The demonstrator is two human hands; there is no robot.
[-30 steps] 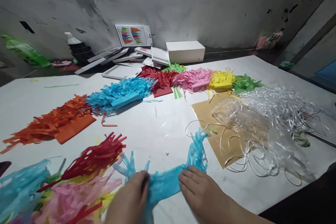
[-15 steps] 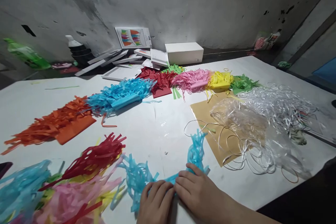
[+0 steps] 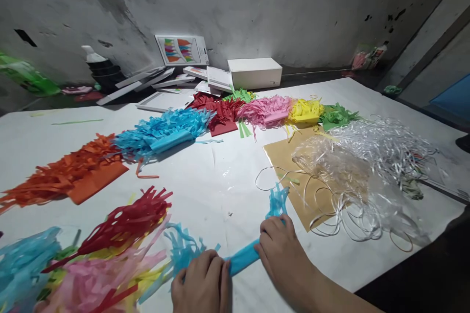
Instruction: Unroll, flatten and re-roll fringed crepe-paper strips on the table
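A blue tissue-paper tassel (image 3: 244, 258) lies across the white table near its front edge, its middle a flat folded band and its two ends fringed. My left hand (image 3: 203, 281) is closed over the left part of the band, beside the left fringe (image 3: 183, 244). Closed on the right part is my right hand (image 3: 281, 249), with the right fringe (image 3: 278, 200) sticking out beyond the fingers. The band shows between my hands, which are apart. My fingertips are partly hidden beneath the knuckles.
Loose red (image 3: 125, 220), pink and blue tassels lie at front left. Orange (image 3: 97, 183), blue, red, pink, yellow and green fringed bundles curve across the back. Brown paper (image 3: 282, 156), clear plastic and silvery strings (image 3: 382, 146) are at right. A white box (image 3: 254, 73) stands behind.
My hands have moved apart along the tassel, the left one leftward and the right one rightward and up. More of the blue band shows between them. The view has shifted slightly.
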